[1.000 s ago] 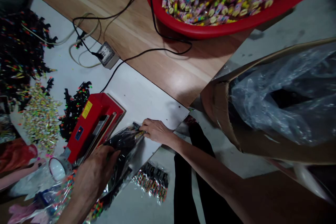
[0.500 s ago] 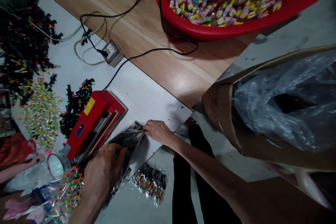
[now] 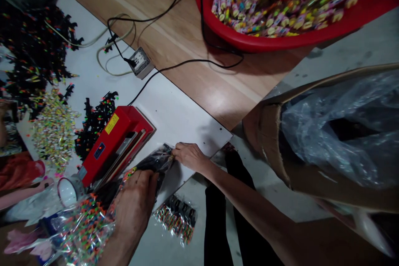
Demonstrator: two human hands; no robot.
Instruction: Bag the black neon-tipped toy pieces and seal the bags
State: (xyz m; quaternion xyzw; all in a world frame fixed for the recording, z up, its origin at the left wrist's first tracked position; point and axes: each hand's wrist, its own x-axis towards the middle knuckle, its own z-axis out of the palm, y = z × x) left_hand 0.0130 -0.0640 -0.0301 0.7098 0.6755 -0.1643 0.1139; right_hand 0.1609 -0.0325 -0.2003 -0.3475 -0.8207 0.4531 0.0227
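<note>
A clear plastic bag of small black pieces with coloured tips lies along the near edge of the white table. My left hand is closed over its middle, fingers curled down and partly hidden. At the bag's far end my right hand pinches the plastic between thumb and fingers. Just beyond the bag stands a red heat sealer, its long jaw facing my hands, with a lit switch on its side. Left of my left wrist is another clear bag packed with orange- and green-tipped pieces.
Black pieces and a heap of small yellowish pieces cover the table's left. A cable runs to a socket box. A red basin holds colourful sticks. A plastic-lined carton stands right. Filled packets lie below the table edge.
My left hand has shifted a little to the right along the bag, and more of its coloured contents show. My right hand keeps its pinch. The whole view has moved slightly.
</note>
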